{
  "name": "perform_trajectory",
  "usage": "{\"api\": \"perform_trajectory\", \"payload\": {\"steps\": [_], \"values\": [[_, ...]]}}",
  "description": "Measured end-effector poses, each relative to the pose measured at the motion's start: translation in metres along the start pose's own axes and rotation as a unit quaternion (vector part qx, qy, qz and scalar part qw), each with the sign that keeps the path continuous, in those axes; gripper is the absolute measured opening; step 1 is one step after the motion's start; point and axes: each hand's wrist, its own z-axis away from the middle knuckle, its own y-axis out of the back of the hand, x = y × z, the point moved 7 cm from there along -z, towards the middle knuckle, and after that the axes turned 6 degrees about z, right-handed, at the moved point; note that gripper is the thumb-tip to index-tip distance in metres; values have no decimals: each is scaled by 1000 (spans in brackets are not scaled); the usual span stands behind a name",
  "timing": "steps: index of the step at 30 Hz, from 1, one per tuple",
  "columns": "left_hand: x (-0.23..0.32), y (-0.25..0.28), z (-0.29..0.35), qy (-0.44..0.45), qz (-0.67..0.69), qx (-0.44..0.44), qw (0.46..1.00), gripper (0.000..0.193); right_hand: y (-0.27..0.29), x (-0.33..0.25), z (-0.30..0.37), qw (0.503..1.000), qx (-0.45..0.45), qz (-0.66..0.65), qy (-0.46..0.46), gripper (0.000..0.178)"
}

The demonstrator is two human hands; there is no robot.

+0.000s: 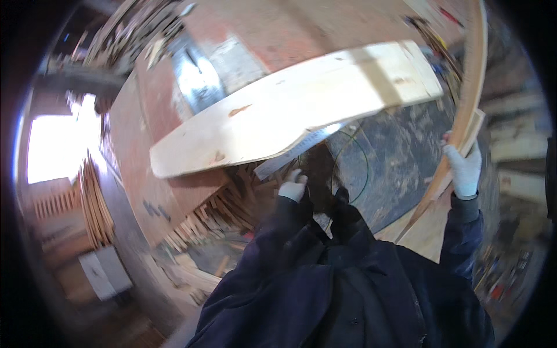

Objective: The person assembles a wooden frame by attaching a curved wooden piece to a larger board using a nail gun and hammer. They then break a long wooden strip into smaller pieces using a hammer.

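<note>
My right hand [466, 169], in a white glove, is closed around a long curved wooden strip [473, 64] that rises to the top edge at the right. A shorter wooden piece [474, 130] lies against that strip, just by the fingers. My left hand [293, 187], also gloved in white, hovers low in front of my body, blurred by motion; whether its fingers hold anything does not show. Beyond it, a narrow pale strip [301, 149] slants under a broad light wooden board [307, 104], which lies across the worktable with one notched long edge facing me.
Many thin wood offcuts [214, 211] are piled below the reddish tabletop [145, 116]. A shiny metal plate [197, 75] is set in the table. A thin green cord [366, 168] loops over a dark panel [400, 156]. Wood strips [96, 203] lean near a bright window [52, 148].
</note>
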Motion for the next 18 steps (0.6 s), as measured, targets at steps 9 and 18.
{"api": "perform_trajectory", "payload": {"steps": [9,18], "values": [[-125,21,-120,29,-203,20,979,65,162,292,291,880,271,224,-319,51],[-116,19,-152,84,-233,34,968,68,-19,438,659,697,104,266,-658,63]]}}
